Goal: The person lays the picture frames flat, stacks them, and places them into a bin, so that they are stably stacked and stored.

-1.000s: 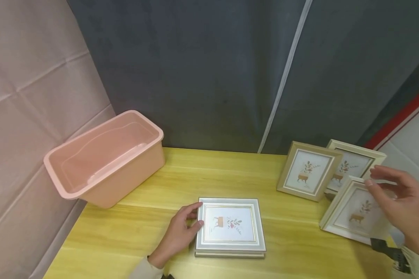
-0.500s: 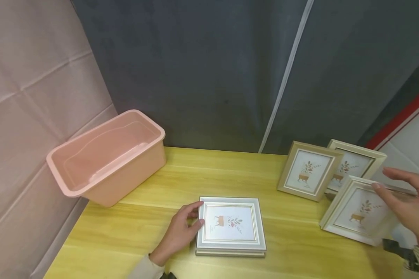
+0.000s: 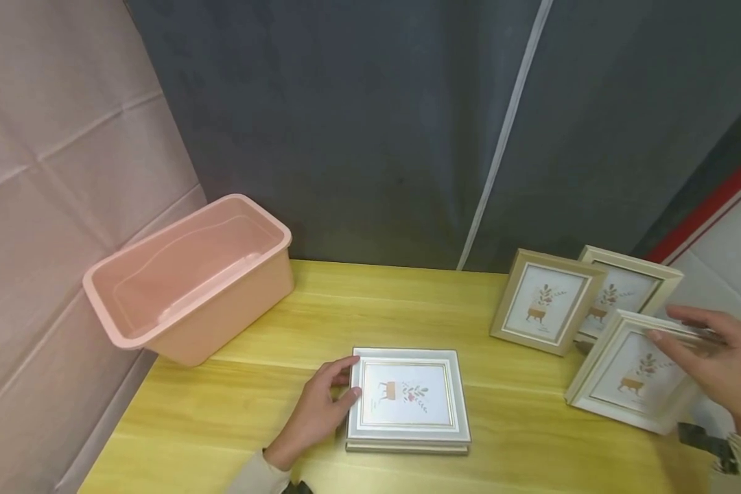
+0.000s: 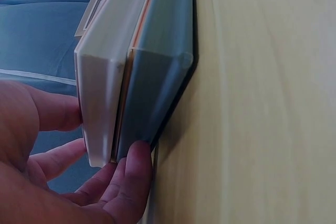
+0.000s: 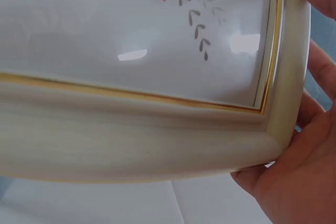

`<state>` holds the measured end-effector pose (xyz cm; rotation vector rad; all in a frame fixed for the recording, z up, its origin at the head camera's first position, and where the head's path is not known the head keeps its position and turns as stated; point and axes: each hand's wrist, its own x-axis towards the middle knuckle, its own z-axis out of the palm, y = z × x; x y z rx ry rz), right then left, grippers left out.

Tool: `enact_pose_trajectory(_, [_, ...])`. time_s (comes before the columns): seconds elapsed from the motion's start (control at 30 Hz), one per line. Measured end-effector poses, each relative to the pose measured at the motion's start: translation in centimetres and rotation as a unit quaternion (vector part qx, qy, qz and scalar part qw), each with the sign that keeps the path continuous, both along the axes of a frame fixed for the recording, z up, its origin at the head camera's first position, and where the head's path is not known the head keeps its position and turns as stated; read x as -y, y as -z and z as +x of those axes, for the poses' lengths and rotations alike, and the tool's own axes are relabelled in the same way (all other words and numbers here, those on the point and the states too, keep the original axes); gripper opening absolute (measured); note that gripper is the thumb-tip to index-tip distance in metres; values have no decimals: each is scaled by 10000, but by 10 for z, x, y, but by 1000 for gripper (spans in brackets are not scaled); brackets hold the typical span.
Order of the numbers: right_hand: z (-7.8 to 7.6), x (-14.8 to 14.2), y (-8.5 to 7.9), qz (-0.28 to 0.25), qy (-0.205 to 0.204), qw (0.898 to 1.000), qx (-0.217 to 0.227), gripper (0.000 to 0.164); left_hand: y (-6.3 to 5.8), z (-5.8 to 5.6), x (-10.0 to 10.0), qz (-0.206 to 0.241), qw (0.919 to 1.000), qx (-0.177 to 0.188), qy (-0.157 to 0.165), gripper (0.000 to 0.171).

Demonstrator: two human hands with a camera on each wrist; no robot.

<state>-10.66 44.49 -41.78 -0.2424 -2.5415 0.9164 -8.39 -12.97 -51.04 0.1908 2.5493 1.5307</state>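
Two stacked picture frames lie flat on the table, the upper a silvery-white picture frame [image 3: 407, 394] with a plant print. At their left edge, my left hand [image 3: 318, 405] holds the stack; in the left wrist view its bent fingers [image 4: 137, 166] reach the side of the lower frame [image 4: 157, 66]. On the right, a cream picture frame [image 3: 636, 377] stands tilted back. My right hand [image 3: 728, 363] grips it by its top right, thumb on the front and the other fingers behind. The right wrist view shows the frame's gold inner trim [image 5: 131, 95] close up.
A tan picture frame [image 3: 546, 302] and another cream picture frame [image 3: 661, 278] stand upright behind the gripped one, overlapping in view. A pink plastic bin [image 3: 241, 295] sits at the back left of the wooden table [image 3: 358, 302]. A dark grey curtain [image 3: 346, 137] hangs behind.
My right hand moved right and down along the top of the cream frame, then closed its thumb and fingers onto it. The left hand stays at the stack.
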Motion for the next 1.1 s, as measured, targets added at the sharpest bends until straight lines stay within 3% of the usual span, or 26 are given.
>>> enact_pose_trajectory(0.17, [-4, 0, -2, 303, -82, 9988, -385, 48, -1, -2, -1, -18, 10000, -16, -16, 53])
enact_pose_trajectory(0.37, [3, 6, -6, 543, 222, 9981, 165, 54, -2, -2, -1, -7, 10000, -80, 1, 52])
enact_pose_trajectory(0.57, [9, 20, -15, 867, -15, 9955, 372, 49, -1, -1, -1, -8, 10000, -46, -20, 52])
enact_pose_trajectory(0.7, [12, 22, -20, 1100, -377, 9927, -328, 41, -1, 0, -1, -40, 10000, -67, 3, 51])
enact_pose_trajectory(0.83, [10, 19, -25, 1339, -1113, 9761, -1300, 39, -1, 0, 0, -71, 10000, -44, -6, 52])
enact_pose_trajectory(0.93, [10, 20, -29, 1429, -1492, 9664, -1526, 39, -2, 0, 0, -80, 10000, -21, -13, 52])
enact_pose_trajectory(1.1, [14, 24, -34, 1243, -1637, 9669, -1514, 29, -2, -1, 0, -61, 10000, 1, -9, 52])
